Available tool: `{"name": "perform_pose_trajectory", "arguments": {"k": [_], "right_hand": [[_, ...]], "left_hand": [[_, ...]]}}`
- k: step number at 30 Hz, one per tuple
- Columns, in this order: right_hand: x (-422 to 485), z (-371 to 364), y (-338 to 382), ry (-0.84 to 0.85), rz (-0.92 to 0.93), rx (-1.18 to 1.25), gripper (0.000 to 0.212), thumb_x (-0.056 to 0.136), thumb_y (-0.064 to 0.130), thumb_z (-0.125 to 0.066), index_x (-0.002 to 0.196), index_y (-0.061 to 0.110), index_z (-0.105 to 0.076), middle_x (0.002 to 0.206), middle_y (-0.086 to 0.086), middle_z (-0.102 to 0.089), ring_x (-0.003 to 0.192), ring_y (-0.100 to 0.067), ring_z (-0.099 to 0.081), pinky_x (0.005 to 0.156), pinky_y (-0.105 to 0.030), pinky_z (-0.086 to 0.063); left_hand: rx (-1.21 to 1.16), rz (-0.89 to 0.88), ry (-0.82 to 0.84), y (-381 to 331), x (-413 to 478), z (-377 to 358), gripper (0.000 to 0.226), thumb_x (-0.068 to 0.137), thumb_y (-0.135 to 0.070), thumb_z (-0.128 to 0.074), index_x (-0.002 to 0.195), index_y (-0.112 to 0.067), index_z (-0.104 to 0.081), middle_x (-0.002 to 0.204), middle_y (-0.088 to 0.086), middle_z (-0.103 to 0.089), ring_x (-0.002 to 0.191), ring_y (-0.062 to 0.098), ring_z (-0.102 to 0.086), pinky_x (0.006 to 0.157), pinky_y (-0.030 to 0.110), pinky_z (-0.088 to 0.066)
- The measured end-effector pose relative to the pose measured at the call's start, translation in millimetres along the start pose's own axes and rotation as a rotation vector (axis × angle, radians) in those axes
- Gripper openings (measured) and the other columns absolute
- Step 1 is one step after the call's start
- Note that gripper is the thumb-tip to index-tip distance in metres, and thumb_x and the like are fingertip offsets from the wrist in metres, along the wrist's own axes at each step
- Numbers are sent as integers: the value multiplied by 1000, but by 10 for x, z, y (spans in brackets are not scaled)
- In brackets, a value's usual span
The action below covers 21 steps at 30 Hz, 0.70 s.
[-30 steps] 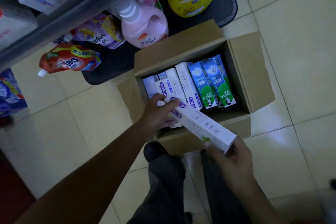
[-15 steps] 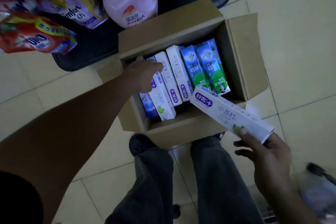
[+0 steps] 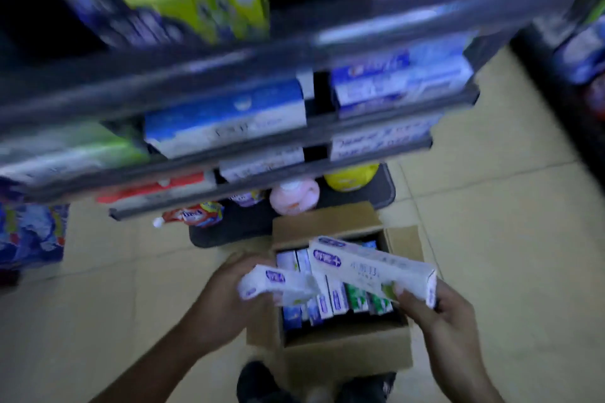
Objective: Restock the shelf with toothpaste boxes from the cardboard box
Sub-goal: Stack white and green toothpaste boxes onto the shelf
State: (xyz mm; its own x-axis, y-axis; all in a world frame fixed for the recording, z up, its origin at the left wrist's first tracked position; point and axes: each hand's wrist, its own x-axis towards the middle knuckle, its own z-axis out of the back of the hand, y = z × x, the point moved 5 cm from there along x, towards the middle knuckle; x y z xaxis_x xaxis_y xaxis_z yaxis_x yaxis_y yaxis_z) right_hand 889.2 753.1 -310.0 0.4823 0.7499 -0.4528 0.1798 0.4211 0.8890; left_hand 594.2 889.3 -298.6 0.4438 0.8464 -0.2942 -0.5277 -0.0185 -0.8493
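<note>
An open cardboard box (image 3: 347, 350) sits on the tiled floor, with several white, blue and green toothpaste boxes (image 3: 330, 304) standing inside. My right hand (image 3: 435, 314) grips a long white toothpaste box (image 3: 370, 267) by its right end, above the carton. My left hand (image 3: 226, 291) holds a second white toothpaste box (image 3: 275, 283) just left of the carton's rim. Above, blurred grey shelves (image 3: 262, 144) carry rows of blue and white toothpaste boxes (image 3: 226, 119).
A pink bottle (image 3: 294, 196), a yellow bottle (image 3: 350, 177) and refill pouches (image 3: 193, 216) lie on the dark bottom shelf behind the carton. Blue packs (image 3: 29, 235) stand at the left. A dark rack (image 3: 576, 82) is at the right. My shoes (image 3: 258, 383) touch the carton's front.
My left hand has lifted a second white toothpaste box out of the carton. My right hand has kept its box. The view has tilted up, bringing the shelves into sight.
</note>
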Motion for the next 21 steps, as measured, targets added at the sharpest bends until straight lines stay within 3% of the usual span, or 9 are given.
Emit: {"name": "perform_pose_trajectory", "arguments": {"k": [4,7,9,11,13,17,21], "right_hand": [[-181,-156,1211,60,162,43,33,67,25,-83,99,17,-82,91,-13,-79,82,-20,-70,73,-42,-60],[-407,-163,2009,99,287,61,41,59,20,-94,98,22,-81,88,-11,-79,78,-14,-71,68,-35,-61],[-547,-88,2449,102,332,87,48,54,16,-96,99,21,-80,89,-13,-79,77,-17,-72,67,-36,-61],[-663,-18,2844,118,370,123,43,57,21,-90,99,16,-79,89,-17,-78,77,-28,-71,73,-47,-59],[-771,81,3221,113,407,141,36,62,21,-84,95,11,-78,85,-20,-76,73,-30,-68,72,-55,-56],[-881,286,3815,122,477,162,38,64,23,-85,99,9,-76,91,-16,-78,84,-31,-75,72,-50,-63],[-847,470,4253,169,557,229,35,68,25,-84,101,17,-74,99,-18,-77,88,-35,-75,69,-44,-62]], "left_hand": [[-112,18,-252,-846,-373,612,60,65,-27,-96,112,-53,-70,115,-24,-69,104,-7,-66,78,9,-51],[-273,22,-487,-1379,-581,995,55,57,-24,-95,105,-42,-76,111,-11,-76,98,7,-73,79,30,-60],[-358,-8,-592,-1727,-688,1205,47,65,-10,-90,104,-32,-75,105,-6,-78,90,9,-75,71,32,-63],[-438,-48,-638,-2070,-744,1364,46,78,11,-79,98,-30,-76,97,-1,-79,84,18,-74,64,33,-62],[-547,-78,-681,-2429,-803,1533,42,83,14,-67,92,-26,-78,84,6,-76,72,28,-70,56,38,-55],[-628,-174,-774,-3177,-869,1770,26,83,-2,-62,93,-21,-78,69,6,-67,50,14,-59,45,20,-44],[-594,-226,-701,-3835,-733,1791,32,90,15,-57,103,-10,-72,75,5,-61,56,6,-56,54,16,-45]]}}
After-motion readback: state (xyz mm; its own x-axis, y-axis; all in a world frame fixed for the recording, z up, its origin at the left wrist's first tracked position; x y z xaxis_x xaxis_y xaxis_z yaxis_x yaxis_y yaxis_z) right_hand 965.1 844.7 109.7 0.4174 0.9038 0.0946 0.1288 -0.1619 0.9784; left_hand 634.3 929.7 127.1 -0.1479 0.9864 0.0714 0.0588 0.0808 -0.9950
